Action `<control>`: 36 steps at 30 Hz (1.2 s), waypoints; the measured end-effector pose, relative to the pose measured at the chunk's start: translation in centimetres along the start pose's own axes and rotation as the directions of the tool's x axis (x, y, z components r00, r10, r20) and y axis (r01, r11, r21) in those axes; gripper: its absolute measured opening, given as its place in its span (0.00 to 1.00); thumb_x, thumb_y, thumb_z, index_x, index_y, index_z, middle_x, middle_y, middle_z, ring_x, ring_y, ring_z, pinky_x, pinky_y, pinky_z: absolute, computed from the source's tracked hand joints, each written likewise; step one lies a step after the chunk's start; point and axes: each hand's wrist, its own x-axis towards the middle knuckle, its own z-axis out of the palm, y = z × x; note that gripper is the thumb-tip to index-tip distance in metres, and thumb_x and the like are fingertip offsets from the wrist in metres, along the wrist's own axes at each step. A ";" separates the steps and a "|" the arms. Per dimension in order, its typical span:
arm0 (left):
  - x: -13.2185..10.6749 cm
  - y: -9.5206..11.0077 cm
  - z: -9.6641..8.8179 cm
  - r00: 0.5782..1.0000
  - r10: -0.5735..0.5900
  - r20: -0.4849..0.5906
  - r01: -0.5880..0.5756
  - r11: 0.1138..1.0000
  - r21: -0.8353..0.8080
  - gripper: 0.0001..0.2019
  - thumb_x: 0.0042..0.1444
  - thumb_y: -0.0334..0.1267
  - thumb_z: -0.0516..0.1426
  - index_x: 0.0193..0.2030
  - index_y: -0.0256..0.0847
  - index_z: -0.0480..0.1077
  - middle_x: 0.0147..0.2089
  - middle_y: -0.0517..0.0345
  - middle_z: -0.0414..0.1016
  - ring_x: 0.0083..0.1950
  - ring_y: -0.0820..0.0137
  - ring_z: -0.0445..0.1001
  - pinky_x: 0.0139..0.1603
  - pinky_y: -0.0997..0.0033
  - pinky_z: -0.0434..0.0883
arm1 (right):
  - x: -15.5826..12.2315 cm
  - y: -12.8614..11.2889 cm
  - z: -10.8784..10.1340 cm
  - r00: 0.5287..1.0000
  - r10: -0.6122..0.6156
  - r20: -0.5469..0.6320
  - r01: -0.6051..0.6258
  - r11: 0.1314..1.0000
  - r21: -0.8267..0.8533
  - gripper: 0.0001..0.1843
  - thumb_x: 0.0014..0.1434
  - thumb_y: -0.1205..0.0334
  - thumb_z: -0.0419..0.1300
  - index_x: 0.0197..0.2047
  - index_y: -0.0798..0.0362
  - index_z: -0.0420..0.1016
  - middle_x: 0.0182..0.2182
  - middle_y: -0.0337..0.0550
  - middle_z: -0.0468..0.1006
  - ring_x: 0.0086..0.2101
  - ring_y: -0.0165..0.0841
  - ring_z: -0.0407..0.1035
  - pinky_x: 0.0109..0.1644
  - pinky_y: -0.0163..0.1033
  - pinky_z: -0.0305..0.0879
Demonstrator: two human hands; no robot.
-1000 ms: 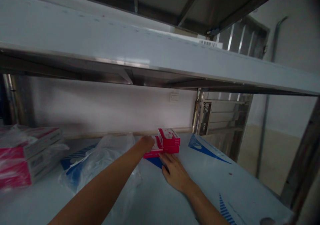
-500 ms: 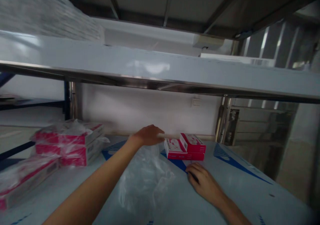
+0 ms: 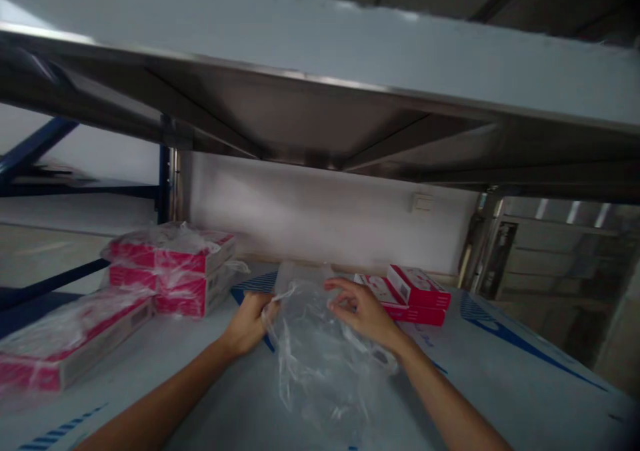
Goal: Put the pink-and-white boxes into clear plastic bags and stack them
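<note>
A clear plastic bag (image 3: 325, 357) lies crumpled on the shelf surface between my arms. My left hand (image 3: 251, 319) is closed on the bag's upper left edge. Over the bag's upper right part, my right hand (image 3: 357, 307) has its fingers curved and apart; whether they touch the film is hard to see. Just beyond the right hand is a small stack of red and white boxes (image 3: 420, 287), partly hidden by that hand.
On the left stand red and white boxes wrapped in clear plastic (image 3: 180, 274), with another wrapped box (image 3: 80, 334) in front. A metal shelf (image 3: 320, 51) hangs low overhead. Metal posts (image 3: 487, 244) and a white wall (image 3: 310, 211) are behind.
My left hand has drawn back left from near the boxes and now grips the bag. My right hand has moved from the surface up and left over the bag. The view has tilted.
</note>
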 end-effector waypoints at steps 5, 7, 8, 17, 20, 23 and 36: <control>-0.2 2.1 1.8 0.998 0.011 0.065 -0.005 0.996 -0.091 0.24 0.67 0.50 0.45 0.25 0.38 0.66 0.26 0.60 0.66 0.29 0.70 0.66 0.31 0.72 0.61 | -2.1 1.5 2.9 0.995 -0.068 -0.075 0.059 0.993 -0.106 0.41 0.56 0.65 0.64 0.70 0.40 0.57 0.65 0.47 0.66 0.48 0.39 0.73 0.58 0.52 0.70; -0.4 3.1 2.1 0.994 0.046 0.100 -0.032 0.991 -0.133 0.22 0.67 0.49 0.46 0.30 0.38 0.70 0.30 0.58 0.71 0.33 0.68 0.69 0.36 0.71 0.66 | -2.6 1.3 3.0 0.994 -0.084 -0.074 0.073 0.987 -0.144 0.51 0.53 0.66 0.66 0.74 0.39 0.46 0.70 0.49 0.56 0.52 0.41 0.71 0.61 0.54 0.67; -0.5 3.5 2.1 0.989 0.079 0.126 -0.060 0.987 -0.146 0.21 0.68 0.48 0.47 0.34 0.38 0.72 0.34 0.57 0.73 0.37 0.66 0.71 0.41 0.70 0.68 | -2.6 1.1 2.9 0.990 -0.104 -0.091 0.086 0.980 -0.179 0.55 0.52 0.66 0.67 0.75 0.39 0.42 0.72 0.50 0.51 0.55 0.43 0.69 0.62 0.54 0.66; -1.8 4.9 2.7 0.928 0.260 0.265 -0.249 0.966 -0.076 0.16 0.68 0.41 0.51 0.59 0.47 0.69 0.58 0.51 0.71 0.60 0.60 0.67 0.67 0.56 0.61 | -2.2 -1.0 1.9 0.946 -0.291 -0.144 0.253 0.939 -0.234 0.16 0.54 0.74 0.59 0.45 0.47 0.72 0.60 0.45 0.69 0.60 0.42 0.63 0.64 0.54 0.60; -1.5 4.9 2.3 0.931 0.241 0.272 -0.232 0.970 -0.067 0.16 0.65 0.40 0.54 0.58 0.45 0.69 0.54 0.51 0.72 0.58 0.60 0.68 0.67 0.53 0.61 | -1.6 0.1 2.4 0.944 -0.149 -0.294 0.189 0.976 0.110 0.11 0.52 0.72 0.60 0.34 0.48 0.62 0.42 0.41 0.77 0.46 0.37 0.72 0.53 0.46 0.69; -1.1 4.7 2.0 0.947 0.187 0.259 -0.175 0.982 -0.070 0.14 0.63 0.41 0.56 0.55 0.44 0.70 0.52 0.51 0.73 0.56 0.59 0.69 0.66 0.51 0.61 | -1.0 1.2 2.6 0.925 0.090 -0.370 0.106 0.873 0.477 0.14 0.49 0.70 0.62 0.32 0.47 0.59 0.33 0.34 0.72 0.34 0.33 0.71 0.37 0.37 0.71; -0.6 3.3 2.7 0.974 0.090 0.206 -0.058 0.986 -0.158 0.11 0.62 0.40 0.56 0.49 0.44 0.74 0.49 0.52 0.70 0.53 0.61 0.70 0.59 0.58 0.67 | -1.2 4.3 0.6 0.868 0.423 -0.262 -0.019 0.554 0.832 0.11 0.47 0.58 0.63 0.33 0.47 0.65 0.38 0.42 0.80 0.34 0.39 0.75 0.40 0.46 0.74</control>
